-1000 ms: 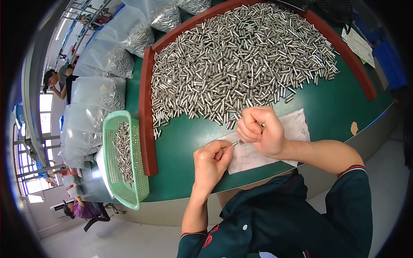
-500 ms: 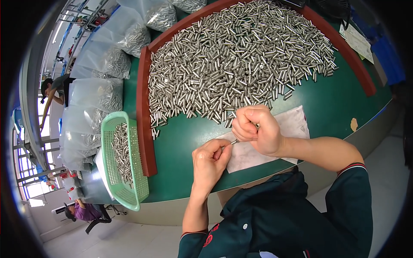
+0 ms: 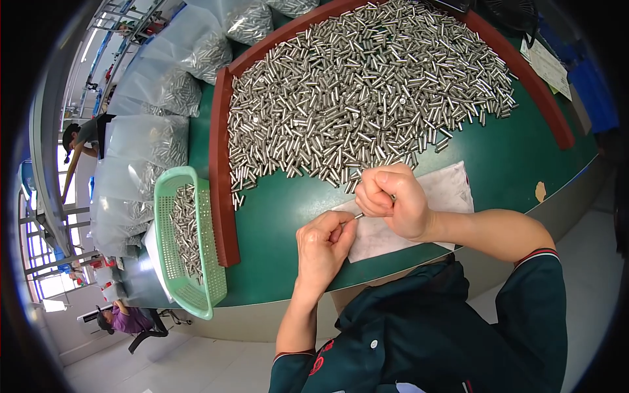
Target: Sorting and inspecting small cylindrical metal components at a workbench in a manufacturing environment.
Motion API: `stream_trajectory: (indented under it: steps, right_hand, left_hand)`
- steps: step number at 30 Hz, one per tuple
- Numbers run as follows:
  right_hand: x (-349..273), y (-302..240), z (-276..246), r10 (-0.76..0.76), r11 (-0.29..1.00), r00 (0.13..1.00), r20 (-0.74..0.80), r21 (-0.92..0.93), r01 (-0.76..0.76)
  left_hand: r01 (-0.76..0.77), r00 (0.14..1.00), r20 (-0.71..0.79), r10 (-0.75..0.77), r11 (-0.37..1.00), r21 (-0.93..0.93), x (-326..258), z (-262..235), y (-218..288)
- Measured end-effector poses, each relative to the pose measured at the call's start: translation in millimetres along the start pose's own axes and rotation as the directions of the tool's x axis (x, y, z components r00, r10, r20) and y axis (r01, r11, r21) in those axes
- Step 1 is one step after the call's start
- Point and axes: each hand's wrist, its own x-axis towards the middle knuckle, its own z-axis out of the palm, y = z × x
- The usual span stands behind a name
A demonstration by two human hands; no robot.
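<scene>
My left hand [image 3: 319, 247] is closed, its thumb and forefinger pinching a small metal pin [image 3: 358, 216]. The pin's free end points at my right hand [image 3: 398, 202], which is curled into a fist right beside it. What the right fist holds is hidden by its fingers. Both hands are over a smudged white cloth [image 3: 436, 196] on the green tabletop [image 3: 268, 232]. Just beyond them spreads a large pile of short shiny metal pins [image 3: 367, 92].
Dark red wooden rails [image 3: 223, 164] border the pile. A light green plastic basket [image 3: 215, 275] with pins stands at the left, before several clear bags of pins [image 3: 164, 141]. Papers [image 3: 547, 65] lie at the far right. Two people [image 3: 124, 319] work in the background.
Both hands keep nearly the same pose around the pin. The whole view has shifted very slightly; nothing was put down or picked up.
</scene>
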Motion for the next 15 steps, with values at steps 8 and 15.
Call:
stream_trajectory:
  steps: [8, 15]
  right_hand:
    - [-0.6, -3.2, 1.0, 0.015, 0.998, 0.999, -0.037, 0.058, -0.013]
    - [-0.1, -1.9, 0.0, 0.04, 0.998, 0.999, -0.036, 0.058, -0.038]
  left_hand:
    - [0.016, 1.0, -0.004, -0.016, 1.0, 0.003, -1.0, 0.7, -0.5]
    - [0.014, 1.0, -0.007, -0.014, 1.0, -0.006, -1.4, 1.4, -1.8]
